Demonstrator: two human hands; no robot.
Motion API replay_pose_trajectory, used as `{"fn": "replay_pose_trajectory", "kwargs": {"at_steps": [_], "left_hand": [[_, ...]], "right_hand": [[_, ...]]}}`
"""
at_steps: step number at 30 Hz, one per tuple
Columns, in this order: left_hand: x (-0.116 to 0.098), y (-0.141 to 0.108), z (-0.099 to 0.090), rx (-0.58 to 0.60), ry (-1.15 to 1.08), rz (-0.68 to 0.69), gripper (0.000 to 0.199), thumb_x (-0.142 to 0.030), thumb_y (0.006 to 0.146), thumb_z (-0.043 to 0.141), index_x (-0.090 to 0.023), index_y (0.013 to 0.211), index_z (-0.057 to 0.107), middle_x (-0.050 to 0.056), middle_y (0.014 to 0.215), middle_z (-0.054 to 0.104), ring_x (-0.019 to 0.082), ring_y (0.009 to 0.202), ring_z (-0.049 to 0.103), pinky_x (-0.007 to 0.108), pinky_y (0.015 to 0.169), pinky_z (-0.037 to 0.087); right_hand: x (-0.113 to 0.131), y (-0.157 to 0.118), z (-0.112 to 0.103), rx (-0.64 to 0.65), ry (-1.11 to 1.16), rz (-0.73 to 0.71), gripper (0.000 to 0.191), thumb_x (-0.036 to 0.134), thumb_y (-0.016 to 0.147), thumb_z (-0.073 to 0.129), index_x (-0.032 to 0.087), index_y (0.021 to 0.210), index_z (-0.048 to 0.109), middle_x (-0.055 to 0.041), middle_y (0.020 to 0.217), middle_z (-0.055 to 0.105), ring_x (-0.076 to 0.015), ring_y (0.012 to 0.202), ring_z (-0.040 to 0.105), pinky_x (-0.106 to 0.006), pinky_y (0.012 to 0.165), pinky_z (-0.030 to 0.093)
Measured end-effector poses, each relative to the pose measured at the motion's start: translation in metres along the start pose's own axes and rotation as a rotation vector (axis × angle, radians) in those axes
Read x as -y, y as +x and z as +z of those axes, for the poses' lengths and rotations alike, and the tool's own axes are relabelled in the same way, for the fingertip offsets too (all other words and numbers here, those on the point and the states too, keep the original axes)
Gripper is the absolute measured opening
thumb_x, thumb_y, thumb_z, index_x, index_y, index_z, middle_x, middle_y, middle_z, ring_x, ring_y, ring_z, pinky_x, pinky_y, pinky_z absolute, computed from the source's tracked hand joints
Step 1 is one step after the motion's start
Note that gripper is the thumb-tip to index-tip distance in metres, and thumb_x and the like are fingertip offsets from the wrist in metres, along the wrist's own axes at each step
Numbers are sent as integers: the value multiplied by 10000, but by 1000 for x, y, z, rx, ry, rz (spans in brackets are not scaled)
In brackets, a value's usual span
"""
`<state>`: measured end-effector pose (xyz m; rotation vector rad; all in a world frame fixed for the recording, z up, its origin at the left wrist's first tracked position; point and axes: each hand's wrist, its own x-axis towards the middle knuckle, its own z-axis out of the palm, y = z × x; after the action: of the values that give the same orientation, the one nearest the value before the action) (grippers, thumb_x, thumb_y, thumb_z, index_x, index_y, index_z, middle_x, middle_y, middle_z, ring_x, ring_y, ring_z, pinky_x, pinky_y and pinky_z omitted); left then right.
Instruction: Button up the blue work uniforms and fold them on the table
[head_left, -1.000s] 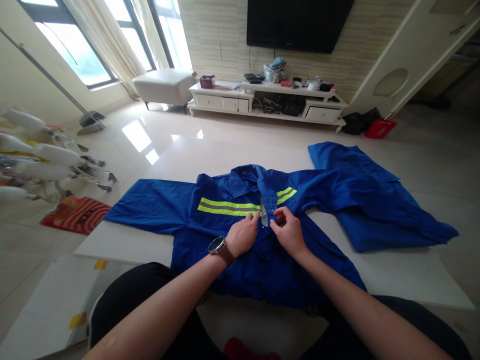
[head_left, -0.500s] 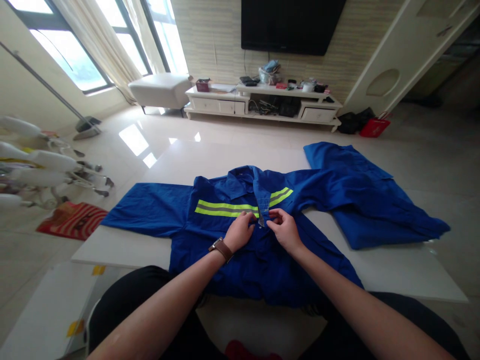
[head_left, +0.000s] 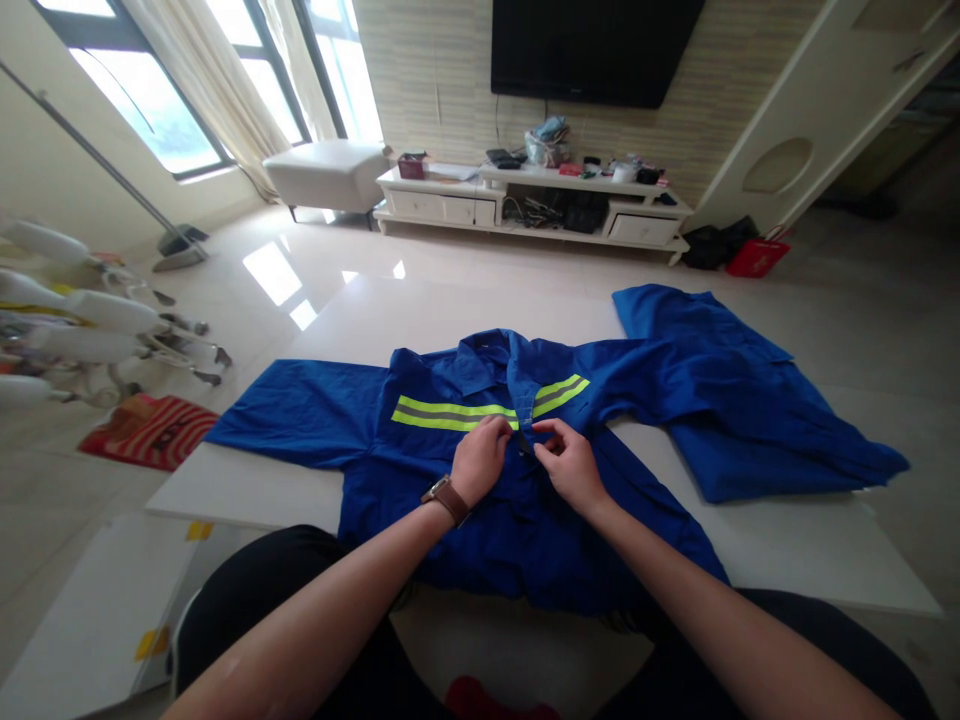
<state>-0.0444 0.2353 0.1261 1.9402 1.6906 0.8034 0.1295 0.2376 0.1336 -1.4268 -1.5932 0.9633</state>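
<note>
A blue work jacket (head_left: 435, 490) with yellow-green and grey reflective stripes lies spread on the white table (head_left: 360, 320), collar away from me. My left hand (head_left: 481, 458), with a brown-strapped watch on its wrist, pinches the jacket's front edge just below the stripe. Opposite it, my right hand (head_left: 568, 462) grips the other side of the front opening between thumb and fingers. Only a narrow gap separates the fingertips, and small fasteners there are too tiny to make out. Another blue folded garment (head_left: 712, 430) lies to the right, partly under the jacket's sleeve.
White chair-like frames with casters (head_left: 112, 320) stand at the left beside a red patterned bag (head_left: 146, 432). Beyond the table are a white TV cabinet (head_left: 442, 208), a pale stool (head_left: 326, 170) and a red bag (head_left: 757, 255). My knees are under the table's near edge.
The flap edge between my hands, turned up earlier with its lighter inner side showing, now lies flatter. Both hands stay at the front opening. The view has shifted slightly.
</note>
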Motion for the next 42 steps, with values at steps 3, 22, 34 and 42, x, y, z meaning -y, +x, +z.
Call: {"fn": "replay_pose_trajectory", "kwargs": {"at_steps": [3, 22, 34, 42], "left_hand": [[-8, -4, -7, -37, -12, -30, 140, -172, 954, 513, -233, 954, 640, 27, 975, 694, 181, 847, 646, 278, 732, 455], [-14, 1, -3, -65, -449, -192, 159, -61, 819, 633, -164, 838, 753, 40, 798, 760, 171, 754, 712, 278, 745, 547], [-3, -1, 8, -11, -1097, -504, 190, -242, 736, 811, -117, 847, 721, 39, 740, 724, 135, 709, 677, 240, 700, 528], [-2, 0, 10, -107, -1250, -626, 251, -177, 645, 877, -122, 790, 680, 29, 718, 710, 131, 706, 680, 247, 710, 537]], "right_hand": [[2, 0, 1, -4, 18, 2, 290, 260, 757, 611, 191, 1019, 716, -4, 741, 685, -149, 596, 578, -263, 588, 474], [-1, -5, 5, 107, 86, -83, 293, 256, 809, 625, 195, 1055, 770, -68, 1033, 750, -155, 710, 636, -298, 685, 537], [3, -11, 6, 269, -99, -294, 479, 86, 817, 585, 258, 1245, 714, -85, 1283, 616, -206, 995, 661, -333, 822, 588], [5, -12, 10, 265, -123, -360, 440, 55, 829, 577, 249, 1189, 741, -83, 1298, 621, -230, 1191, 611, -392, 1033, 524]]}}
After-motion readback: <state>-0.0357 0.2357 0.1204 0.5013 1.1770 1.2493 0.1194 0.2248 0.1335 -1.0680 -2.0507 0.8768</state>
